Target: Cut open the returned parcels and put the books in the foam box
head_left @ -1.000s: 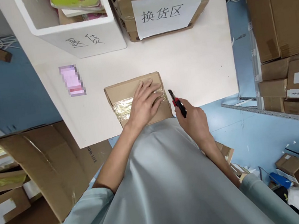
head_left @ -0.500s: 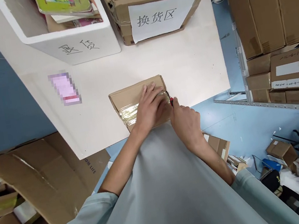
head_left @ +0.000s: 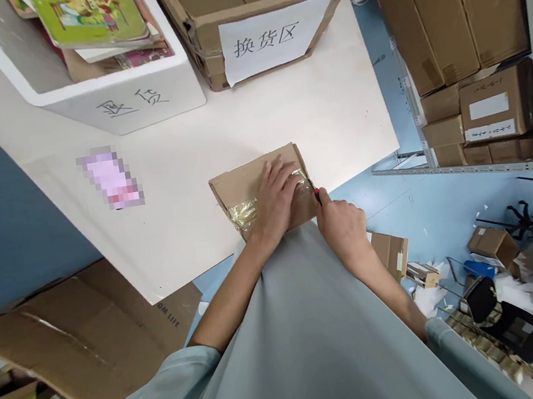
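A small flat cardboard box [head_left: 239, 188] with shiny tape across it lies at the near edge of the white table [head_left: 254, 124]. My left hand [head_left: 274, 201] rests on its top, fingers stretched out over the cardboard and tape. At the box's right side, my right hand [head_left: 342, 224] is closed round a small red and black cutter [head_left: 317, 195]. The cutter's tip is against the right edge of the box; the blade itself is too small to make out.
A white foam box [head_left: 150, 106] with books and an open cardboard box [head_left: 208, 53] with a paper sign stand at the table's back. A blurred pink item [head_left: 111, 177] lies left. Shelves with cartons [head_left: 489, 107] are at the right.
The view has shifted, so the table and boxes appear moved. Both hands remain at the small box, and the cutter is still at its right edge.
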### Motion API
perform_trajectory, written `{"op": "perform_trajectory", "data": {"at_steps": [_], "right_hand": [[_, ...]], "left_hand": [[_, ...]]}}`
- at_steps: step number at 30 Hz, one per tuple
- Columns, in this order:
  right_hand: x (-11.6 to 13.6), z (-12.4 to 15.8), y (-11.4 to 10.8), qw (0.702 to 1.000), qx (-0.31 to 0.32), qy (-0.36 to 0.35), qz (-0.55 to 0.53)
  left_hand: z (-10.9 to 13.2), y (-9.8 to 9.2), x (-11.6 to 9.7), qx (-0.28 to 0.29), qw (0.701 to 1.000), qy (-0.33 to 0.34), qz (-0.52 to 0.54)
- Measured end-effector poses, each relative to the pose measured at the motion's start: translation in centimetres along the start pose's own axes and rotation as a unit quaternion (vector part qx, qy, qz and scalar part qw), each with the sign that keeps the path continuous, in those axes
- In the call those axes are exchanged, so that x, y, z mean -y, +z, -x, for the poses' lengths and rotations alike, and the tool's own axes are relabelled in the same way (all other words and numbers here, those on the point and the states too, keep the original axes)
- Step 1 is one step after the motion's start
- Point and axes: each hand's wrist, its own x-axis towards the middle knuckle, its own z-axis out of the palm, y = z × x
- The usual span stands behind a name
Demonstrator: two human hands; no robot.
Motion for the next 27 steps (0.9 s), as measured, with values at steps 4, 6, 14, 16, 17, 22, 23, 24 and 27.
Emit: {"op": "perform_trajectory", "data": {"at_steps": [4,6,14,16,17,22,23,24,27], "right_hand": [[-0.9,0.3,0.3,1.000,0.017,-0.008,0.000],[-1.6,0.3,0.1,1.000,0.020,-0.002,-0.002],[-6.8,-1.8,-1.3,0.997,-0.008,-0.044,-0.064],[-8.1,-4.9,0.1,0.989,-0.079,-0.042,-0.119],[-8.5,-7.1,1.1,0.982,-0.109,-0.038,-0.149],[-9.6,-20.6,7.2,0.971,-0.114,-0.015,-0.210],[-9.7,-22.9,8.3,0.975,-0.090,-0.009,-0.205],[-9.8,-24.9,9.2,0.977,-0.074,-0.005,-0.200],[-10.3,-28.9,11.2,0.981,-0.040,-0.007,-0.192]], "left_hand": [[0.3,0.2,-0.4,0.012,1.000,0.011,-0.016],[0.3,0.0,-0.3,0.009,0.999,0.020,-0.035],[-0.6,-1.5,0.4,-0.023,0.996,0.012,-0.086],[-0.4,-1.9,0.2,-0.014,0.995,0.003,-0.094],[-0.1,-2.1,0.1,-0.010,0.995,-0.004,-0.101],[2.4,-4.1,-0.4,-0.038,0.985,-0.058,-0.159],[3.1,-4.6,-0.4,-0.051,0.981,-0.071,-0.172],[3.8,-5.1,-0.4,-0.065,0.977,-0.084,-0.184],[6.0,-6.5,-0.5,-0.114,0.964,-0.124,-0.206]]}}
